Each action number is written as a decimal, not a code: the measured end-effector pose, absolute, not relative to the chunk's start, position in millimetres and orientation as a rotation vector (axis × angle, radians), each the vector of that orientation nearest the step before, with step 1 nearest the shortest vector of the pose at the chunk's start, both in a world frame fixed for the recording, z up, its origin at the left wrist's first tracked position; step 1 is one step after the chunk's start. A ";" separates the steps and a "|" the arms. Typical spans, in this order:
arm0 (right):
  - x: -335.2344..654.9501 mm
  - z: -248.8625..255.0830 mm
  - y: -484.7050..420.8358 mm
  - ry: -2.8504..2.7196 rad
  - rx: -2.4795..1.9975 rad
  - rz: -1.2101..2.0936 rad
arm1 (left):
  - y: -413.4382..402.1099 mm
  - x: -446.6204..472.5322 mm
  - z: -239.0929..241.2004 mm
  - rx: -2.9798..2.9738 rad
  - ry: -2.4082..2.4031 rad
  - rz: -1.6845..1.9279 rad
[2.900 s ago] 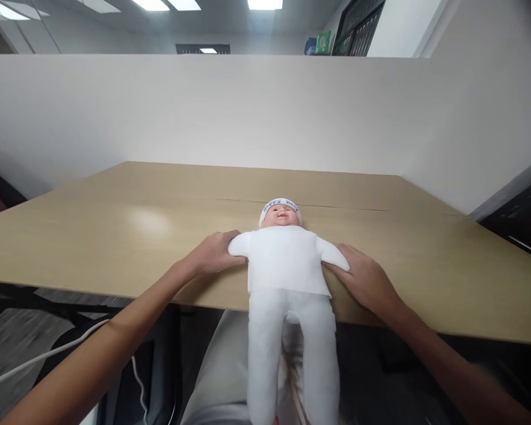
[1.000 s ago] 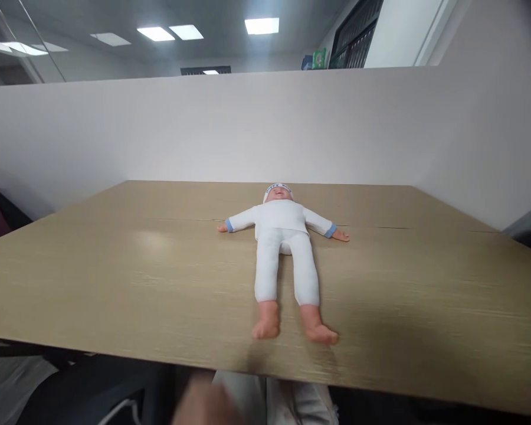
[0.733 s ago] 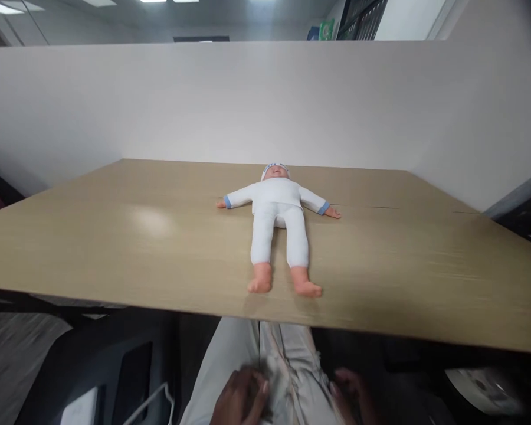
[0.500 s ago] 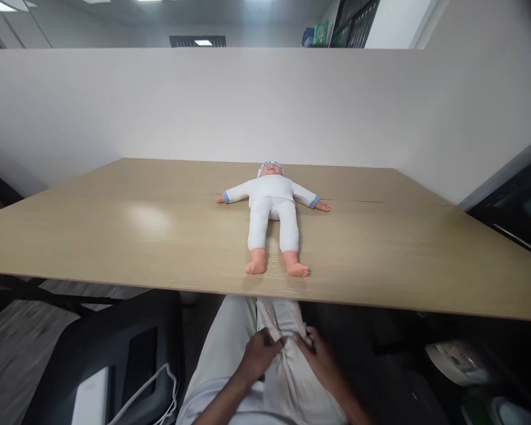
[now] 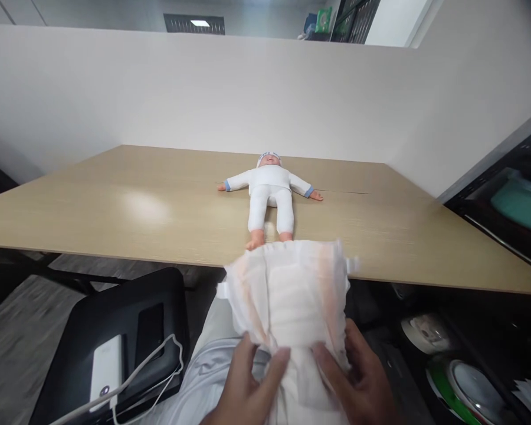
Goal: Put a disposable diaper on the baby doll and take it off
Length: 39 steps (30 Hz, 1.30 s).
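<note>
Through the head camera, my left hand [image 5: 243, 392] and right hand [image 5: 363, 392] each pinch the near edge of an opened white diaper [image 5: 287, 289], thumbs on top, holding it spread above my lap. At 12 o'clock beyond it, a doll [image 5: 269, 189] lies face up on the table [image 5: 115, 212]. At 9 o'clock of my left hand stands a black chair [image 5: 128, 319].

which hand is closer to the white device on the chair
Left. The left hand is right of the white device; the right hand is farther right, across the diaper.
</note>
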State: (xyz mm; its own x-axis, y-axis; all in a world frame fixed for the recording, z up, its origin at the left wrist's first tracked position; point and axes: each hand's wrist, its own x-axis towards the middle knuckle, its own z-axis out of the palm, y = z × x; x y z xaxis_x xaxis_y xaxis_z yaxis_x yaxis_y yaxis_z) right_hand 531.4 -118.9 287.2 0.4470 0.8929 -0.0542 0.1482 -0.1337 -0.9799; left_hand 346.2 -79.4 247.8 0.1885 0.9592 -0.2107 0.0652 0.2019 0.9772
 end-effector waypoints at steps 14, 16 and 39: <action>524.9 280.9 -55.8 -1.406 -1.569 0.002 | 18.2 369.4 235.9 1.164 1.111 1.007; 522.5 288.6 -45.7 -1.550 -1.532 0.002 | 18.6 369.2 234.2 1.135 1.084 1.006; 518.7 255.0 25.5 -2.012 -1.529 0.122 | 98.0 284.9 302.0 2.310 1.452 1.056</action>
State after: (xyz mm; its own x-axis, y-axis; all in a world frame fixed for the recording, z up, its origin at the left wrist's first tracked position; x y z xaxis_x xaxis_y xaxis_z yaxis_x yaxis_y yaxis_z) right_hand 518.7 25.5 255.0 -0.1544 0.9019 0.4035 0.8463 0.3315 -0.4171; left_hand 284.9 98.0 302.0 0.2557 0.8519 0.4570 0.6971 -0.4900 0.5234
